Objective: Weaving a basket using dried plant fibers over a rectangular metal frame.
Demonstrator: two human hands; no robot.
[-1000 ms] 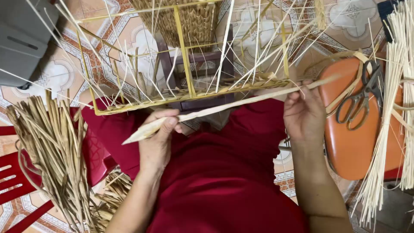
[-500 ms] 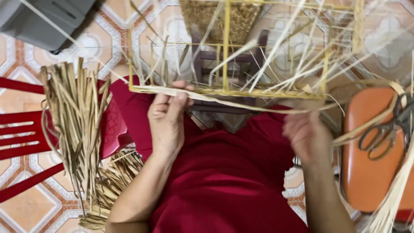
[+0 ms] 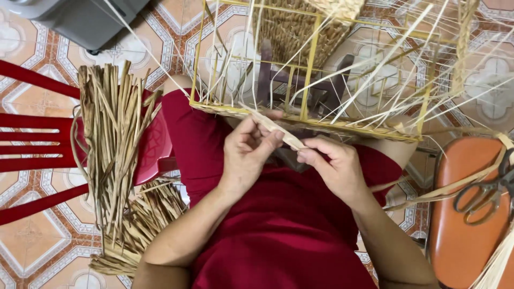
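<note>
Landmark for all positions: the yellow wire basket frame [image 3: 310,69], resting across the person's lap with pale strands standing up through it.

Left hand [image 3: 243,155]: directly below the frame's near rail, fingers curled and pressed together, pinching the flat pale reed strip [image 3: 278,130] against that rail.

Right hand [image 3: 334,166]: just below the rail, to the right of the left hand, thumb and forefinger closed on the strip's lower end.

Reed strip: long axis runs diagonally, upper end at the rail by the left hand, lower end down-right into the right hand. Both hands are on it; the left is nearer the rail.

Left of the frame: a bundle of dried straw-coloured reeds [image 3: 115,155] lying over a red plastic chair [image 3: 32,139].

Right of the frame: scissors [image 3: 484,195] on an orange stool [image 3: 466,214].

No packages, labels or signs visible.
</note>
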